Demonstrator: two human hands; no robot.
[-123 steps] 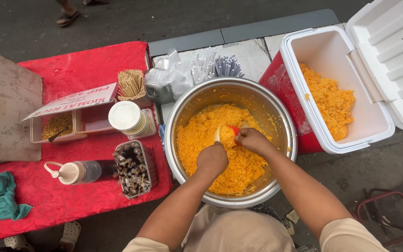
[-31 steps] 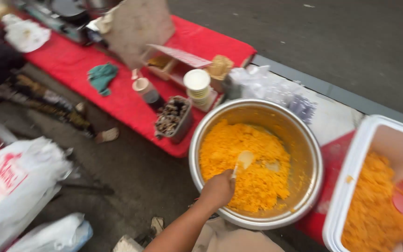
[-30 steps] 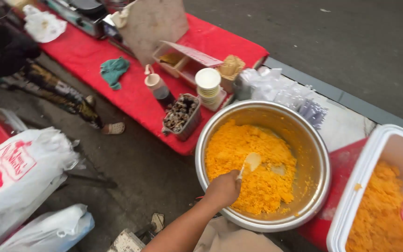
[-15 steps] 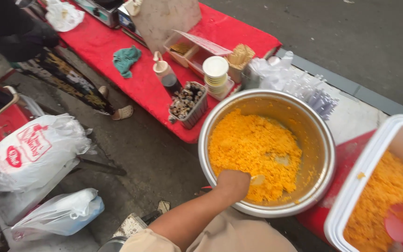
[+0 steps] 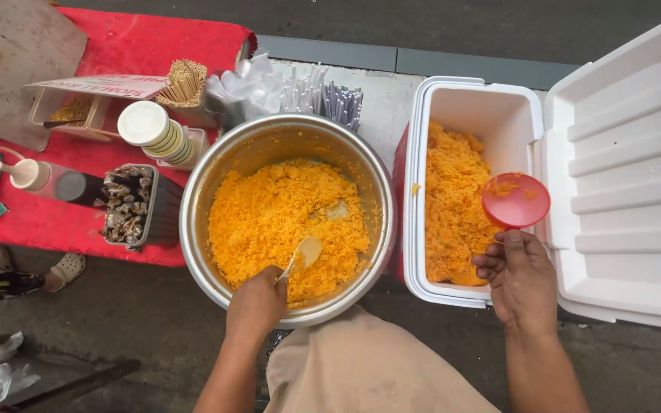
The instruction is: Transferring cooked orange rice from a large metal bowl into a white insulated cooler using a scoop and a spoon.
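I'm looking down at a street stall on grey pavement, with a red-covered tabletop running off to the left. In the middle stands a large round steel bowl heaped with orange shredded rice. My left hand is closed around the handle of a pale plastic spoon, whose blade lies on the rice at the near side of the bowl. To the right sits an open white foam cooler box, its ribbed lid thrown back to the far right, with more of the same orange rice piled inside. My right hand grips a small red plastic cup from below, holding it over the cooler's right edge; orange grains cling inside the cup. On the tabletop left of the bowl I see a stack of white paper cups, a clear tub of dark dried bits, a squeeze bottle of dark sauce and a bundle of wooden sticks. Bagged straws lie beyond the bowl.
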